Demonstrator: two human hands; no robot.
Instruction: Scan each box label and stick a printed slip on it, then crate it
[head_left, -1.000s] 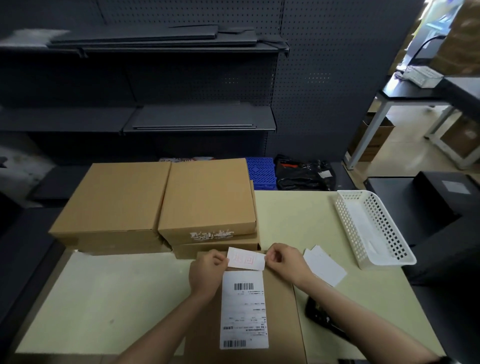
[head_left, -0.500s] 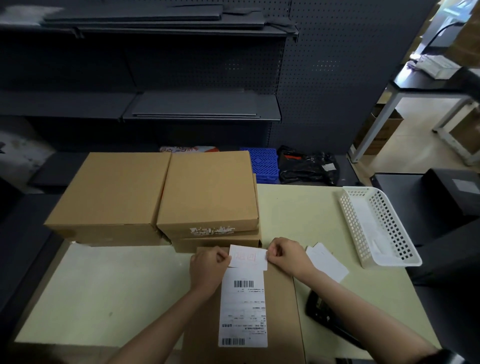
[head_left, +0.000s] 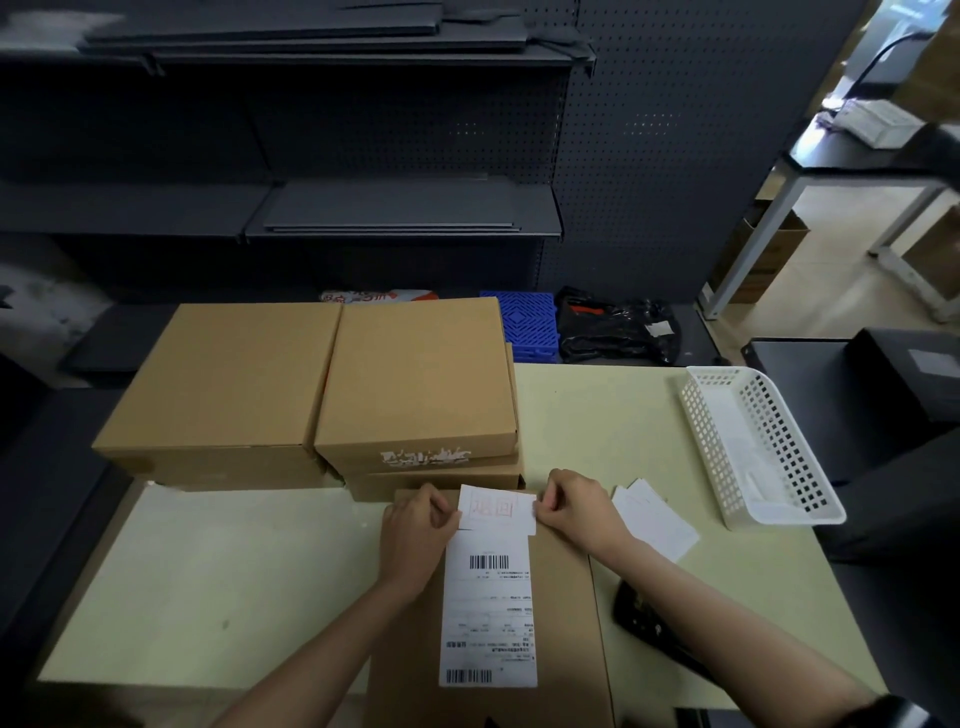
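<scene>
Head view: everything placed against the flat box (head_left: 561, 613) lying at the near middle of the pale green table (head_left: 223, 587).
Left stack: two brown cartons (head_left: 228, 384) piled up, beyond the flat box and off to its left.
Middle stack: more brown cartons (head_left: 421, 379) straight behind the flat box, their near edge touching its far end; white print on the top one's front face.
Left hand (head_left: 415, 535): over the flat box's far left corner, thumb and fingers pinching the left edge of the slip.
Slip (head_left: 497, 510): small white paper with red characters, stretched between both hands at the flat box's far end, its lower edge over the top of the shipping label.
Shipping label (head_left: 488, 613): long white sheet with barcodes, flat along the box's middle, running toward the camera.
Right hand (head_left: 576, 506): at the flat box's far right corner, fingers curled, pinching the slip's right edge.
Loose slips (head_left: 654, 519): white papers on the table just right of the box.
Dark device (head_left: 649, 623): black, right of the box, partly under the right forearm; what it is I cannot tell.
Basket (head_left: 779, 509): white perforated tray, well right of the box.
</scene>
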